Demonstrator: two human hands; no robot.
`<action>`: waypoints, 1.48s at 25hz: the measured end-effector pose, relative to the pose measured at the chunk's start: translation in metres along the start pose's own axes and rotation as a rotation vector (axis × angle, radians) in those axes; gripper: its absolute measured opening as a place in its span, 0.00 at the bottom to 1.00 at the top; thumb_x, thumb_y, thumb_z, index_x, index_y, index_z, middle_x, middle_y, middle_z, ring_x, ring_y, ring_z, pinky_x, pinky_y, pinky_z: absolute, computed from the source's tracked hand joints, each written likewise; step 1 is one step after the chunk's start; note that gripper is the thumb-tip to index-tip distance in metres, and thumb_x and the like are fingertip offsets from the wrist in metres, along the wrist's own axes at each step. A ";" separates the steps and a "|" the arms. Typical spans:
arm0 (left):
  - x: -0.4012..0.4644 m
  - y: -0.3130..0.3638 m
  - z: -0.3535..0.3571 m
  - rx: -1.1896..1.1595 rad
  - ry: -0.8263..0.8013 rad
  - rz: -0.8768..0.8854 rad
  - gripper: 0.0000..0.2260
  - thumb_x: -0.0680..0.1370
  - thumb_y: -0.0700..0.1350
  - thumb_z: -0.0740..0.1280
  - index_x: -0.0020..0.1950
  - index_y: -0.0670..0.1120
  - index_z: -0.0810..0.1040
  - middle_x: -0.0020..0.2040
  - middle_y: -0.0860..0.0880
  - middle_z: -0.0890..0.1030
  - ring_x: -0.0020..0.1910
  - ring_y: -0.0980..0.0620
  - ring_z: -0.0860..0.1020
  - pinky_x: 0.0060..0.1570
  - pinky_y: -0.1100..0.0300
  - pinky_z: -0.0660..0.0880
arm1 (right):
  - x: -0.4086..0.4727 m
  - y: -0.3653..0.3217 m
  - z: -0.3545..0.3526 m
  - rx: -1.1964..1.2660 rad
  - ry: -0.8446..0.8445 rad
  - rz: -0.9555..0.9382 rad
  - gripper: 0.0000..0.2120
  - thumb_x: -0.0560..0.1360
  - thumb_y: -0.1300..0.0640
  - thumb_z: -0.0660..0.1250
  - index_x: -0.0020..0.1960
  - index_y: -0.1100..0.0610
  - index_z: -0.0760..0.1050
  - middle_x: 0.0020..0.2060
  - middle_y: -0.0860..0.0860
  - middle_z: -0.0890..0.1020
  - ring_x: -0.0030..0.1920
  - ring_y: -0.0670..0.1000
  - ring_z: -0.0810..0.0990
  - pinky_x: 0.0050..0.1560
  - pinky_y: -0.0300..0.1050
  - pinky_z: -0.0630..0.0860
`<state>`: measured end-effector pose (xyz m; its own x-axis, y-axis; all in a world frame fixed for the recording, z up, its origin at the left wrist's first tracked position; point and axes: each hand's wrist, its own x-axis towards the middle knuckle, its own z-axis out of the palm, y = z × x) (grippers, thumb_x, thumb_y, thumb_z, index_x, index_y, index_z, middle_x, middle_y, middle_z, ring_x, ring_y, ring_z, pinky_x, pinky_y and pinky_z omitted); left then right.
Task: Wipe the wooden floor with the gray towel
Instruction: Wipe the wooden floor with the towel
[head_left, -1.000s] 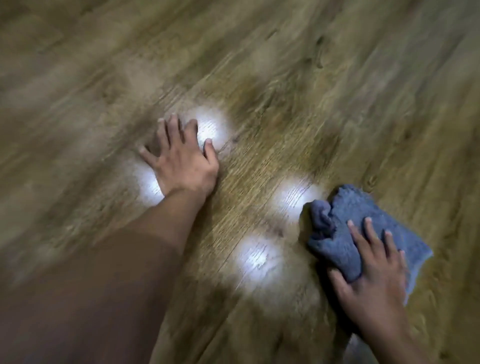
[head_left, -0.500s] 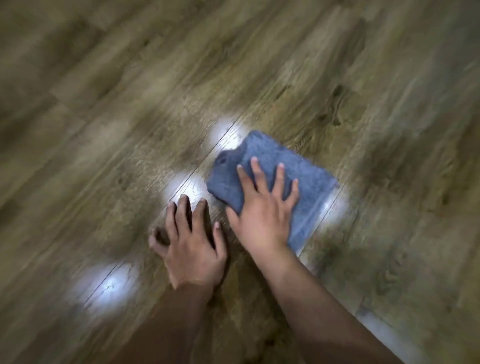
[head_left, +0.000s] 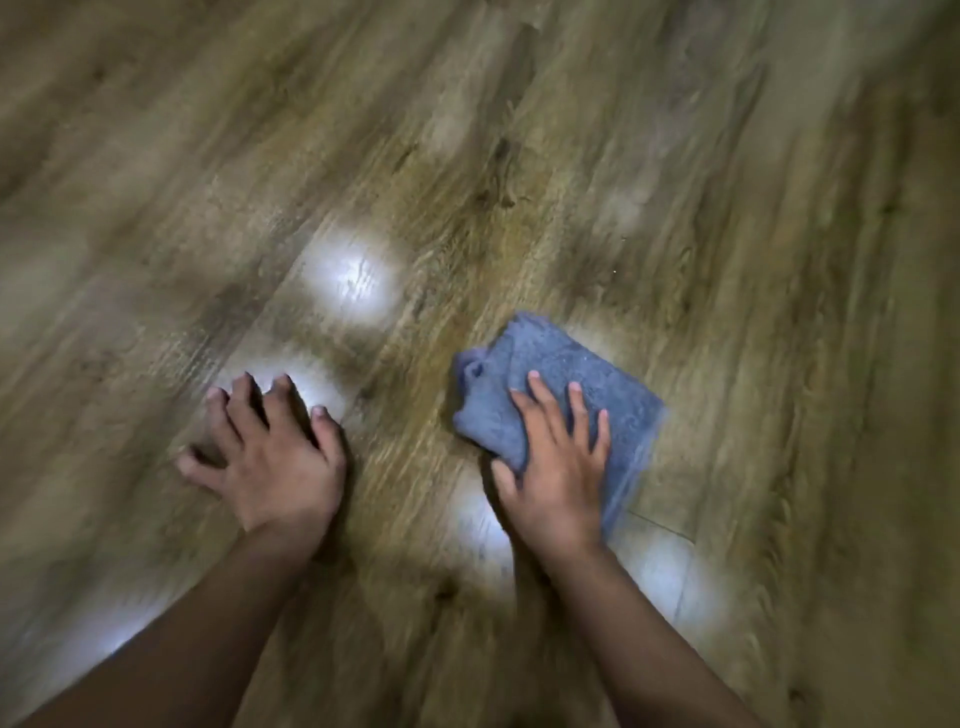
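Note:
A folded gray towel (head_left: 566, 374) lies flat on the wooden floor (head_left: 519, 156), right of centre. My right hand (head_left: 556, 467) presses down on its near half, fingers spread over the cloth and thumb at its left edge. My left hand (head_left: 270, 457) rests palm down on the bare boards to the left, fingers apart, holding nothing. A gap of floor separates the two hands. Both forearms reach in from the bottom of the view.
Brown planks with a dark grain run diagonally across the whole view. Bright light reflections (head_left: 353, 275) shine on the boards above my left hand and near both wrists. The edges of the view are blurred.
The towel under my right hand has slid to the right, away from my left hand, which it nearly touched half a second ago. My left hand stays planted on the floor.

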<state>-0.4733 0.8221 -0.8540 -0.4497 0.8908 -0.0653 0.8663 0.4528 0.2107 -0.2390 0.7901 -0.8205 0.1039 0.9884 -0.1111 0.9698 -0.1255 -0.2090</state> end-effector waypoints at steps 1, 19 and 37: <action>0.005 0.011 -0.002 -0.017 0.017 -0.003 0.24 0.75 0.55 0.54 0.64 0.42 0.72 0.72 0.37 0.68 0.75 0.37 0.62 0.66 0.25 0.56 | -0.018 0.030 -0.005 0.007 0.016 0.071 0.35 0.68 0.41 0.62 0.74 0.48 0.66 0.77 0.45 0.65 0.79 0.58 0.56 0.75 0.67 0.52; 0.013 0.211 0.056 -0.035 0.035 0.441 0.19 0.79 0.60 0.57 0.64 0.51 0.68 0.73 0.45 0.69 0.74 0.43 0.62 0.65 0.30 0.58 | 0.009 0.164 -0.028 0.040 0.099 0.570 0.42 0.63 0.33 0.59 0.74 0.46 0.62 0.76 0.50 0.63 0.77 0.64 0.55 0.71 0.73 0.52; 0.010 0.213 0.047 0.039 -0.015 0.411 0.24 0.79 0.60 0.56 0.69 0.50 0.72 0.76 0.45 0.68 0.77 0.43 0.61 0.68 0.33 0.57 | 0.120 0.118 -0.036 -0.063 -0.057 0.064 0.39 0.69 0.34 0.52 0.80 0.42 0.54 0.81 0.46 0.53 0.80 0.62 0.45 0.74 0.72 0.42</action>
<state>-0.2831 0.9297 -0.8561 -0.0619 0.9981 0.0027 0.9809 0.0603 0.1851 -0.1043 0.8969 -0.8235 0.1554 0.9718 -0.1773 0.9737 -0.1810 -0.1387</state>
